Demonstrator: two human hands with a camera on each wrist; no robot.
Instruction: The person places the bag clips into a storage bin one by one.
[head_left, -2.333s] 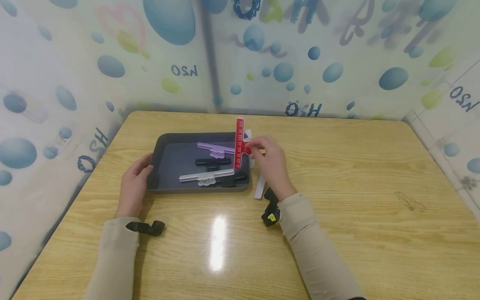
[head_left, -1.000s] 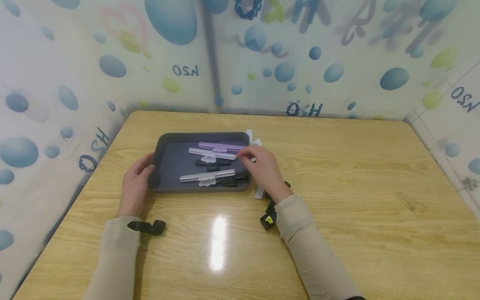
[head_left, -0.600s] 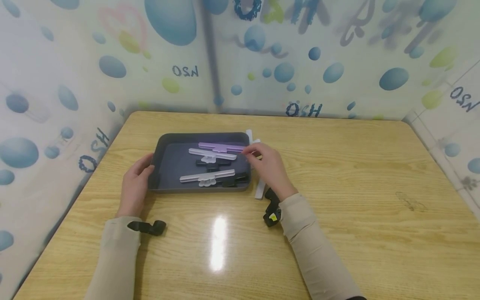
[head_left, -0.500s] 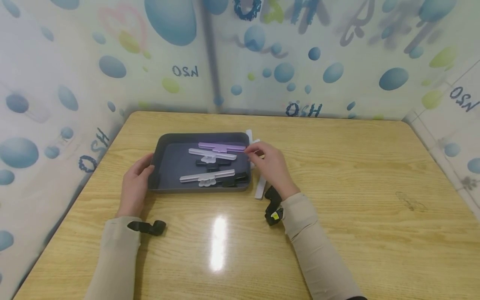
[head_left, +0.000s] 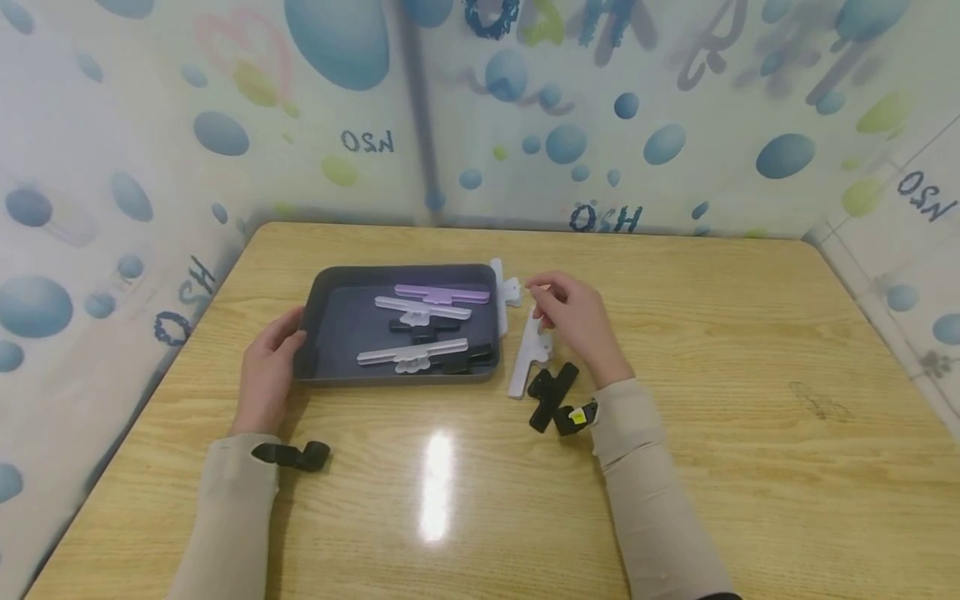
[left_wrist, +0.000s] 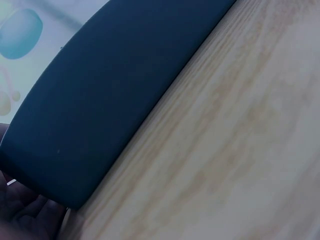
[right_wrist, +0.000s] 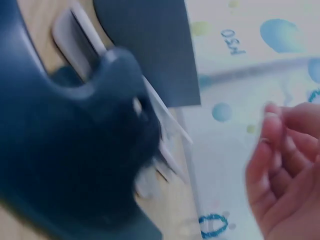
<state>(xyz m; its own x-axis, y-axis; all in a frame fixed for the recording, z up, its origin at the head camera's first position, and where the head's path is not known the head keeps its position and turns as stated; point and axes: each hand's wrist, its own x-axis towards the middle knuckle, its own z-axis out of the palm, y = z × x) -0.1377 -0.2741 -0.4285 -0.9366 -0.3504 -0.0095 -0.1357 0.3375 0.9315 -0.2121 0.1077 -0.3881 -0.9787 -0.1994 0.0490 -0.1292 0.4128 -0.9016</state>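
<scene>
- Well, the only writing I can make out is on the wall (head_left: 465,108): something like "H2O", upside down in my head view, in several spots. The large letters at the top are cut off.
- A yellow mark sits on the black wrist mount (head_left: 577,419); it is too small for me to read.
- I see the left hand (head_left: 266,379) gripping the left end of the grey tray (head_left: 330,325).
- The right hand (head_left: 581,321) looks released to me, its fingers loosely bent round nothing.
- Just beside those fingertips is the handle of an outer white clip (head_left: 500,300), along the tray's right wall; I can't tell whether they touch.
- Below it on the table (head_left: 750,375) lies a second white clip (head_left: 528,354), its upper end hidden by the hand, then a loose black clip (head_left: 553,396).
- That black one, large and blurred, blocks much of my right wrist view.
- Inside the tray I count a purple clip (head_left: 442,294), an upper white clip (head_left: 423,308) partly covering a middle black clip (head_left: 423,332), a lower white clip (head_left: 412,353), and a corner black clip (head_left: 467,360).
</scene>
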